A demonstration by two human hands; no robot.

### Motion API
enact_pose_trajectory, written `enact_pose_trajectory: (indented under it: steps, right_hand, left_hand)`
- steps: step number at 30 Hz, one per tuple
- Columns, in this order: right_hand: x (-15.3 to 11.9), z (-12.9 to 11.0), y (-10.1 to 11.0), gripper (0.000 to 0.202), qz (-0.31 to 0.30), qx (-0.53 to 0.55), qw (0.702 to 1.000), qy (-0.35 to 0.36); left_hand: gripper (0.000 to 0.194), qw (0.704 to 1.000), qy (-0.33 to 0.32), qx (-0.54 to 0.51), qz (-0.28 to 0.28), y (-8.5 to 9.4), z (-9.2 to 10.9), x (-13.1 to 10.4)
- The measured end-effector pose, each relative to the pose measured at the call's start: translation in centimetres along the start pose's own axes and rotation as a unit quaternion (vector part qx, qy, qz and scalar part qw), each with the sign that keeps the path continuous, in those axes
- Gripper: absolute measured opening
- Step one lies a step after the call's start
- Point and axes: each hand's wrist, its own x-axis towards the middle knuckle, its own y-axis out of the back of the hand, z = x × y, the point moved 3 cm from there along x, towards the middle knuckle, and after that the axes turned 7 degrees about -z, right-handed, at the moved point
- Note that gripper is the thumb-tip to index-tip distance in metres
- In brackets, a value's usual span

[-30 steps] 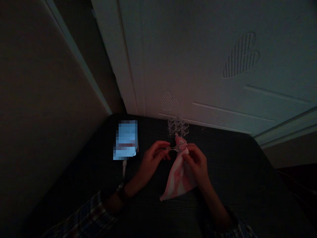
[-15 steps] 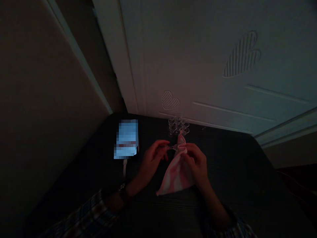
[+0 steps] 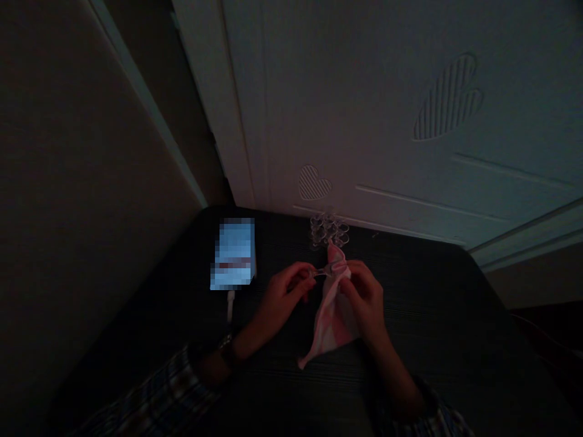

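In the dim light my left hand (image 3: 286, 293) pinches the foot end of a small clear stemmed glass (image 3: 322, 272), held on its side. The glass's bowl end points right, into a pink and white cloth (image 3: 334, 306). My right hand (image 3: 365, 294) is closed on that cloth around the bowl, with the thumb on the near side. The cloth's lower corner hangs down toward the left. Just beyond the cloth, several similar small clear glasses (image 3: 328, 229) stand close together on the dark table.
A lit phone or tablet (image 3: 233, 254), its screen blurred out, stands tilted at the left with a white cable (image 3: 230, 305) in front. The dark tabletop (image 3: 423, 315) meets a pale panel (image 3: 364, 121) with heart reliefs at the back. A wall (image 3: 82, 182) rises on the left.
My left fingers have closed further on the glass's foot. The cloth's hanging corner has swung slightly right and down, and more of the bowl shows.
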Motion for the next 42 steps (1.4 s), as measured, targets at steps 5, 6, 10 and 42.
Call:
enact_pose_trajectory:
  steps: [5,6,10,42]
  right_hand:
    - [0.03,-0.44,-0.01,0.012,-0.014,-0.016,1.0,0.019]
    - [0.05,-0.51,-0.01,0.012,-0.015,-0.018,0.999,0.022]
    - [0.09,-0.52,-0.02,0.013,-0.016,-0.02,0.999,0.025]
    - [0.12,-0.19,-0.17,0.014,-0.026,-0.033,0.999,-0.008]
  left_hand:
    - [0.025,1.0,0.005,-0.011,-0.013,0.06,0.18,0.04]
    - [0.026,1.0,0.005,-0.009,-0.014,0.05,0.18,0.04]
    - [0.027,1.0,0.011,0.001,-0.005,0.01,0.01,0.02]
    - [0.026,1.0,0.011,-0.022,0.009,-0.07,0.1,0.04]
